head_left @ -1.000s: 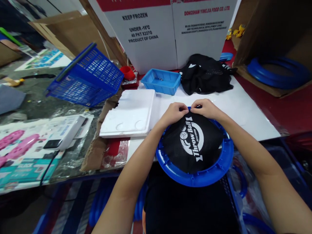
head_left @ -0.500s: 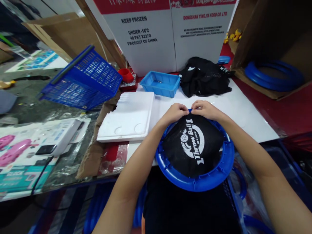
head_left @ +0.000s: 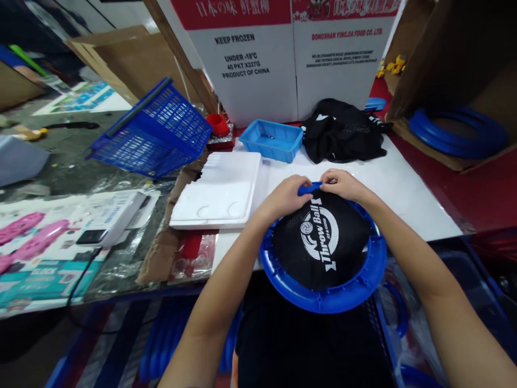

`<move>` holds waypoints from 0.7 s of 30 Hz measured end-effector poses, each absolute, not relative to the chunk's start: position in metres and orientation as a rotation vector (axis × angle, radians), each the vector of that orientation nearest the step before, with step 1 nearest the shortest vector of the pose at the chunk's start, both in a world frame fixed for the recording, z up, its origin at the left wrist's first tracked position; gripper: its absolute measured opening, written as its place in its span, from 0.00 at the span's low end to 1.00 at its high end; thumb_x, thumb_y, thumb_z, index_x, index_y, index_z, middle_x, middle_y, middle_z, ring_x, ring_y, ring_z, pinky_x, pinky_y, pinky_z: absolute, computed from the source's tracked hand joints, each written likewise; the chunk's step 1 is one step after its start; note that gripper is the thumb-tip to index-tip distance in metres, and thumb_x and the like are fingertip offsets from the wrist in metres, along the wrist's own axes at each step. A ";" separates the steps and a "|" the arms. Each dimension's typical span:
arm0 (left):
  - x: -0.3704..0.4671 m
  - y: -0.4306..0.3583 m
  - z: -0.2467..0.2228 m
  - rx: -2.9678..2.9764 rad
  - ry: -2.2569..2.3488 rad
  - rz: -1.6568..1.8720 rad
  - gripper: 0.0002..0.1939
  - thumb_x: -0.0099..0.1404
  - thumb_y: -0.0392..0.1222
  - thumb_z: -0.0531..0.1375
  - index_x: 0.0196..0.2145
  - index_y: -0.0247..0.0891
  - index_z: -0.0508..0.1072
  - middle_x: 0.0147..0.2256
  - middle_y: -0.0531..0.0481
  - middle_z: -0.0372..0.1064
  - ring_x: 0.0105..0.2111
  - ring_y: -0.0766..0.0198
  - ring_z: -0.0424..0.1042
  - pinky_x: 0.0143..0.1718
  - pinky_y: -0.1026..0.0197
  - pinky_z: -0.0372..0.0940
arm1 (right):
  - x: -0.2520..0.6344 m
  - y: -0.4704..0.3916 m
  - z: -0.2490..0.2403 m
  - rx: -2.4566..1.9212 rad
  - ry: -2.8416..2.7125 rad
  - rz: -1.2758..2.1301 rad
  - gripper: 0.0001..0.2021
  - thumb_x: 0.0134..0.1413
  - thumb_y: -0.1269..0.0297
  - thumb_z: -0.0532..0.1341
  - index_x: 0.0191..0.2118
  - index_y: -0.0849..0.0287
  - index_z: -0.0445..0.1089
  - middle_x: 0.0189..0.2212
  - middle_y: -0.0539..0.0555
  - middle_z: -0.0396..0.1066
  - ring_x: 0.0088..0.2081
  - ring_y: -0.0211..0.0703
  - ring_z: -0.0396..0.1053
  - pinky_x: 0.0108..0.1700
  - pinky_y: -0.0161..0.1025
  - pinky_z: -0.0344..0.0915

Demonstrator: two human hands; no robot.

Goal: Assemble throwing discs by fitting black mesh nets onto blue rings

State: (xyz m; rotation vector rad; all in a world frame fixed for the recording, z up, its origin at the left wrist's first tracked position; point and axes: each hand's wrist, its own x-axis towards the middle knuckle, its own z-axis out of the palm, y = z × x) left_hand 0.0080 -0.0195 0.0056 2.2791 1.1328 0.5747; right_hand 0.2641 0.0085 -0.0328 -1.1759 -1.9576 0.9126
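Note:
A blue plastic ring (head_left: 323,302) lies tilted over my lap at the table's front edge. Black mesh fabric (head_left: 291,237) with a white "Throw Ball" print spans its inside. At the ring's far side, my left hand (head_left: 290,195) grips the rim with thumb and fingers. Just to its right, my right hand (head_left: 338,182) pinches the edge where mesh and rim meet. Its fingertips hide what exactly is between them. Beyond the hands, a heap of black fabric (head_left: 343,132) rests on the white table surface.
A light blue tray (head_left: 274,143) with small metal bits stands behind a white foam slab (head_left: 222,188). A blue basket (head_left: 161,124) leans at left. Blue rings (head_left: 456,132) lie in a carton at right. A white box (head_left: 258,64) stands at the back.
My left hand has shifted slightly left and opened a small gap from my right hand, showing more blue rim between them. The camera view has also shifted a little.

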 end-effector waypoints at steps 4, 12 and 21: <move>-0.061 -0.075 0.012 2.555 1.426 0.434 0.31 0.67 0.44 0.72 0.67 0.48 0.75 0.76 0.37 0.61 0.79 0.29 0.53 0.78 0.23 0.49 | 0.270 0.009 -0.031 -1.171 -2.023 0.863 0.11 0.56 0.54 0.67 0.29 0.55 0.74 0.41 0.56 0.76 0.43 0.50 0.74 0.52 0.49 0.69; -0.168 -0.093 -0.025 2.692 1.614 0.428 0.33 0.75 0.55 0.68 0.73 0.47 0.70 0.77 0.32 0.60 0.79 0.28 0.53 0.76 0.16 0.46 | 0.303 0.024 -0.023 -1.242 -2.047 0.882 0.19 0.56 0.43 0.68 0.33 0.56 0.77 0.47 0.60 0.82 0.48 0.55 0.77 0.57 0.53 0.72; -0.178 -0.074 -0.022 2.884 1.557 0.508 0.27 0.79 0.50 0.64 0.71 0.44 0.72 0.72 0.31 0.66 0.73 0.32 0.65 0.73 0.22 0.58 | 0.248 -0.052 0.049 -1.408 -2.059 0.330 0.08 0.69 0.61 0.64 0.46 0.57 0.78 0.52 0.64 0.79 0.57 0.61 0.75 0.65 0.60 0.69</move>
